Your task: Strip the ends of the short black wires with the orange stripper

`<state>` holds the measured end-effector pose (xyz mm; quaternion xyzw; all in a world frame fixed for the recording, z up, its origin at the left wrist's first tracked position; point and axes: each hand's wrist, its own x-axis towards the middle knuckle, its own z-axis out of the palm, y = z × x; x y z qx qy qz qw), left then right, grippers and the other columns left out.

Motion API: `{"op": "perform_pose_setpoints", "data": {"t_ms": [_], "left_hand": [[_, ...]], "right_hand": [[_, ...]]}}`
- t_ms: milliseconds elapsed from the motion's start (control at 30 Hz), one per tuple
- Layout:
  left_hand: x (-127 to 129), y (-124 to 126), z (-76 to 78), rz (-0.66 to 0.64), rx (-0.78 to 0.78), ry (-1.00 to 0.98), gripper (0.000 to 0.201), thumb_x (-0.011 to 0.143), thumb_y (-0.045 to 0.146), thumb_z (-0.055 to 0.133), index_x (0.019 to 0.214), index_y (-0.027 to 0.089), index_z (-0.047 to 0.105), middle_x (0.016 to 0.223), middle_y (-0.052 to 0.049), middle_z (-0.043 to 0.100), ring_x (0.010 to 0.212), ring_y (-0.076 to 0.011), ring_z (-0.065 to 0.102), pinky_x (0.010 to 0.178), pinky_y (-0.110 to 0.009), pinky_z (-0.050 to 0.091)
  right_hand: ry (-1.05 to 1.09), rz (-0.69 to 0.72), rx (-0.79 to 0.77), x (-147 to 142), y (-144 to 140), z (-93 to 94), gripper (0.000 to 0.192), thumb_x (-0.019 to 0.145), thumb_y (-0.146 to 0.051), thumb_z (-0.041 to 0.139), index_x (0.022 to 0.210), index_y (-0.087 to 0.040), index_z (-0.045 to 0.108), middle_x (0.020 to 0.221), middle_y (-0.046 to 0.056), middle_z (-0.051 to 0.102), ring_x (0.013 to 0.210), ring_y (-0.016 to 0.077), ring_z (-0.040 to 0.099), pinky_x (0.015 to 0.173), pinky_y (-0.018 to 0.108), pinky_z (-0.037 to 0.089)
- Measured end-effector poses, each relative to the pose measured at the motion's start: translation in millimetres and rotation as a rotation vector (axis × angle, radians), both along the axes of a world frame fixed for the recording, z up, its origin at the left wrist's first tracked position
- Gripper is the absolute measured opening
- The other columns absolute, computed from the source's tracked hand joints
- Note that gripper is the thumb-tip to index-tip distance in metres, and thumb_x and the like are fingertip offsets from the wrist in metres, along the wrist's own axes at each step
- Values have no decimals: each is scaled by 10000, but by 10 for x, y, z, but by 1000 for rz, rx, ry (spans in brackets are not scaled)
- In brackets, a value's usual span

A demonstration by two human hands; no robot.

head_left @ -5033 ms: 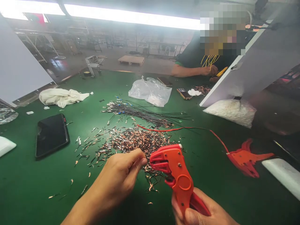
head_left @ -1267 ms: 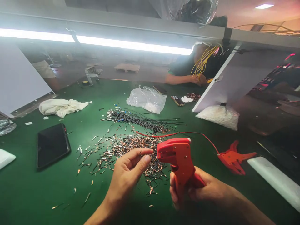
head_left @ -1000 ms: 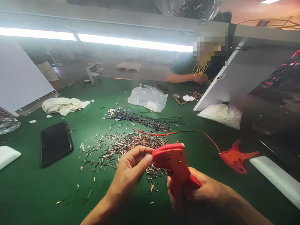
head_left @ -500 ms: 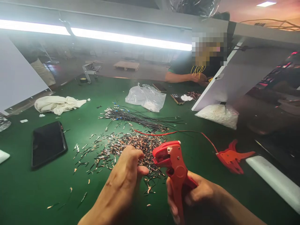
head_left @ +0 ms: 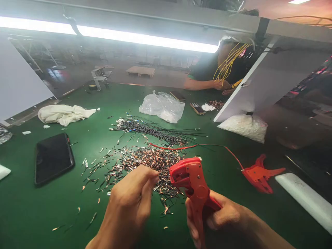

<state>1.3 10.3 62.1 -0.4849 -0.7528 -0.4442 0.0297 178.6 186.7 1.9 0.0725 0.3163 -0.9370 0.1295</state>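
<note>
Pointing toward the curled left hand (head_left: 131, 195), a red wire stripper (head_left: 197, 186) is clasped in the right hand (head_left: 223, 213) above a green tabletop (head_left: 52, 207); whether the left hand pinches anything cannot be told. Beyond lie copper-ended clippings (head_left: 151, 159), then bundled black wires (head_left: 153, 129).

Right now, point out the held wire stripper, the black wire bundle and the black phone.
Held wire stripper (head_left: 199, 191): head view, on its orange body.
Black wire bundle (head_left: 153, 129): head view, mid-strands.
Black phone (head_left: 54, 158): head view, middle of the dark screen.
</note>
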Motion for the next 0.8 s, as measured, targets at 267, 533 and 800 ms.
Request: {"op": "perform_pose_setpoints", "data": {"t_ms": [267,533,800], "left_hand": [[-28,-27,-56,-60,8,213,123,915,84,583,894,203,604,736,28,671,634,-108,591,618,-222,476],[-52,-12,-93,-69,-30,301,129,908,68,584,884,191,612,744,12,639,643,-114,562,588,-215,453],[-47,-69,11,-6,-49,533,250,893,16,507,926,187,686,741,3,673,634,-138,535,558,-234,410]], "right_hand": [[-2,5,65,-23,18,15,396,626,-155,707,1016,-90,689,868,119,729,750,216,705,703,315,521],[-20,11,76,-13,18,31,403,627,-182,727,1018,-89,693,854,110,724,741,214,699,704,317,521],[42,42,145,-40,60,46,367,657,-202,737,994,-69,677,836,119,713,723,204,695,662,291,524]]}}
